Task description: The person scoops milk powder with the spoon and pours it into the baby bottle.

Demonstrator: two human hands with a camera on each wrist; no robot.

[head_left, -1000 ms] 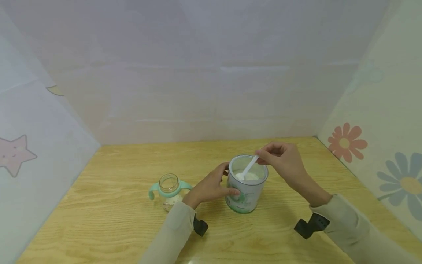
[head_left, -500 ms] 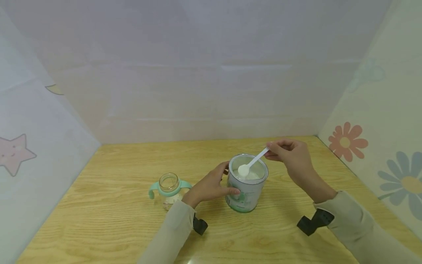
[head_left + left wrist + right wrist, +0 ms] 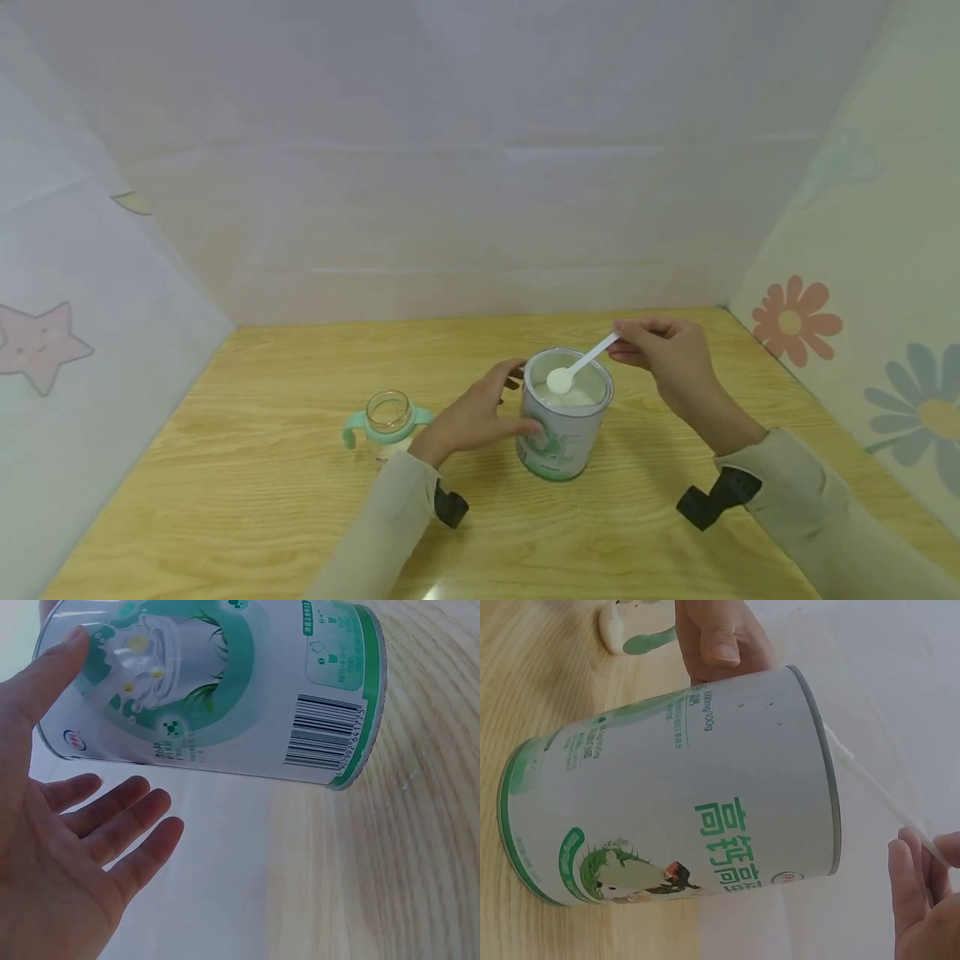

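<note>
A white and green milk powder can (image 3: pixel 562 446) stands upright on the table, its top uncovered and pale powder (image 3: pixel 572 398) inside. My right hand (image 3: pixel 678 358) pinches the end of a white scoop (image 3: pixel 595 352) between thumb and fingers. The scoop slants down to the left, its bowl full of powder just within the can's mouth. At the can's left side is my left hand (image 3: pixel 480 417), thumb against the wall near the rim. Its other fingers (image 3: pixel 135 829) stretch loosely beside the can, with a gap visible in the left wrist view.
A clear baby bottle (image 3: pixel 388 432) with mint green handles and no cap stands left of the can, partly hidden behind my left wrist. The wooden table (image 3: pixel 262 500) is bounded by pale walls at the back and sides.
My right hand has moved right, lifting the scoop's filled bowl up from the powder. My left hand has eased slightly away from the can.
</note>
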